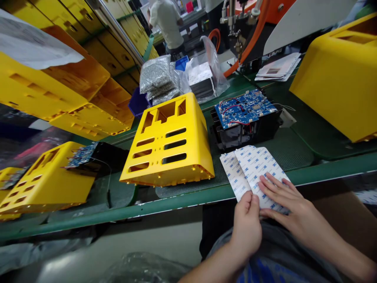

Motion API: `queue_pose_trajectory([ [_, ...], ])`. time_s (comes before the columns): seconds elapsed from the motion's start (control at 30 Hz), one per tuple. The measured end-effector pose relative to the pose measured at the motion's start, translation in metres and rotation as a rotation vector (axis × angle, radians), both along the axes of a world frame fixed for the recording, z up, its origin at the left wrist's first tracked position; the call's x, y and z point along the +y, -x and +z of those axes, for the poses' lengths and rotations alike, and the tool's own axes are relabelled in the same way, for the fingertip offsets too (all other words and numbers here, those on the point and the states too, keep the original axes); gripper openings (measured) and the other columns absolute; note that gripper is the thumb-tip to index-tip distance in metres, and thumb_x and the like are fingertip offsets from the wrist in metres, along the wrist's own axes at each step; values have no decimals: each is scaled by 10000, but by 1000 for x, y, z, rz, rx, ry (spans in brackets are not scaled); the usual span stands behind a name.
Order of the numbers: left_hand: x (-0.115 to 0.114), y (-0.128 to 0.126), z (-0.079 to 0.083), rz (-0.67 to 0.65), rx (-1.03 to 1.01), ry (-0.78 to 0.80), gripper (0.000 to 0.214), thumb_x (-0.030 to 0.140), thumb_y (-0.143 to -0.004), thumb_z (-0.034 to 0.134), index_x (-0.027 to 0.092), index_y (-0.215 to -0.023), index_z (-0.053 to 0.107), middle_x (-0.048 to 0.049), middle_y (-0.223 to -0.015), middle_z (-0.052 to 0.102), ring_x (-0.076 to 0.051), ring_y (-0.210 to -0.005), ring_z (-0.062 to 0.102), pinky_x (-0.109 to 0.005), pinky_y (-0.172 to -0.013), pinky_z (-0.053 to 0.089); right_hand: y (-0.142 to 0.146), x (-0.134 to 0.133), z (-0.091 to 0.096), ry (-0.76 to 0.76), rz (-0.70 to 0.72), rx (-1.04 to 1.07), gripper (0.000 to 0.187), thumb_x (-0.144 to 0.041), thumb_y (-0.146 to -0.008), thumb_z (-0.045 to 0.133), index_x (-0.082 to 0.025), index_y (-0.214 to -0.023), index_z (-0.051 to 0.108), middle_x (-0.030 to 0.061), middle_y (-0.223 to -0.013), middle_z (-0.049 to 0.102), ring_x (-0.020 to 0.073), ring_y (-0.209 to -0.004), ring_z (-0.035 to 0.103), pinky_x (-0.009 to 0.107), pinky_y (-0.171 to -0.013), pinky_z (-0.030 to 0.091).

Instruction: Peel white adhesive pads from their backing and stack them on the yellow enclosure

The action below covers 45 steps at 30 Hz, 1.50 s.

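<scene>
Two white adhesive sheets (250,167) printed with small blue marks lie overlapping at the near edge of the green workbench (182,198). My left hand (246,226) is closed in a pinch on the near end of the sheets. My right hand (282,200) lies on the upper sheet with fingers stretched out flat. Just behind the sheets stands a black module topped by a blue circuit board (246,108) with red wires. A yellow slotted plastic housing (169,143) sits to the left of it.
More yellow housings stand at the left (44,179) and far right (338,74), with stacked ones (59,82) behind. Bags of small parts (157,76), a plastic bag of pads (204,76), papers (278,67) and an orange machine (250,23) line the back. A person (167,21) stands far off.
</scene>
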<state>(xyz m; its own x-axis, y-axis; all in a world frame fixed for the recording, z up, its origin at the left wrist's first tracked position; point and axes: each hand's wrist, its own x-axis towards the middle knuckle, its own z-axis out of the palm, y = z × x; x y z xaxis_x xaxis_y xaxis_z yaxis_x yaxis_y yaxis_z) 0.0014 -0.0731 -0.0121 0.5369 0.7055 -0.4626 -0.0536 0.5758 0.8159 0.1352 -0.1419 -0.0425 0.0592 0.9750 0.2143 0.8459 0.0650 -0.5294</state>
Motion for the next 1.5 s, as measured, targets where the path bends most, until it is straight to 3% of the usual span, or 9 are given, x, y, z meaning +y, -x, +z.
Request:
queue_pose_trajectory([
  [0.3,2,-1,-3,-2,56,19,364,419,-862,521,167,-1109,609,-76,-1033,655,-210,-1049,555,-305,-935,424,2,-1,-2,-60,33,6,509,-343,-923,496,-254,-1400,344,20,-1402,370,232,-1323,305,508,-1067,308],
  [0.5,4,0,-2,-74,126,-10,419,473,-821,553,150,-1077,627,-62,-861,671,-205,-869,592,-328,-869,449,0,-5,8,-84,63,-195,403,-317,-953,409,-167,-1325,454,51,-1410,351,256,-1314,319,540,-974,421],
  [0.6,6,1,0,-111,125,-26,417,501,-816,543,151,-1023,639,-62,-857,668,-202,-838,591,-331,-849,455,-2,-6,15,-122,93,-219,369,-321,-941,428,-133,-1232,554,74,-1421,328,279,-1320,302,506,-949,465],
  [0.77,7,3,2,-129,147,-47,369,498,-824,533,147,-863,641,-45,-775,649,-196,-831,589,-328,-877,445,-4,-6,19,-144,124,-300,351,-334,-945,406,-167,-1174,613,63,-1406,357,301,-1311,312,493,-909,497],
  [0.87,7,4,3,-138,129,-61,330,453,-854,508,150,-871,636,-52,-834,660,-208,-930,584,-329,-931,420,-4,-6,19,-154,125,-342,343,-333,-944,405,-180,-1154,628,67,-1399,368,308,-1304,322,488,-897,501],
  [1.07,7,3,9,-136,41,-38,317,369,-901,457,149,-1062,618,-83,-1109,643,-209,-1082,552,-337,-1031,352,0,-8,21,-201,137,-346,278,-250,-918,465,-189,-1130,635,69,-1350,438,289,-1278,369,475,-958,462],
  [1.33,7,-1,15,-116,47,-73,316,325,-902,456,123,-1077,624,-105,-1127,647,-223,-1079,567,-343,-1013,380,3,-11,22,-254,181,-315,232,-149,-885,503,-120,-1051,663,93,-1226,549,273,-1237,427,411,-953,501],
  [1.5,7,-3,16,-106,72,-65,308,331,-897,459,126,-1066,614,-104,-1146,639,-227,-1126,547,-333,-1033,358,12,-12,25,-254,116,-311,225,-120,-859,526,-112,-1041,657,90,-1231,546,264,-1239,426,402,-964,500],
])
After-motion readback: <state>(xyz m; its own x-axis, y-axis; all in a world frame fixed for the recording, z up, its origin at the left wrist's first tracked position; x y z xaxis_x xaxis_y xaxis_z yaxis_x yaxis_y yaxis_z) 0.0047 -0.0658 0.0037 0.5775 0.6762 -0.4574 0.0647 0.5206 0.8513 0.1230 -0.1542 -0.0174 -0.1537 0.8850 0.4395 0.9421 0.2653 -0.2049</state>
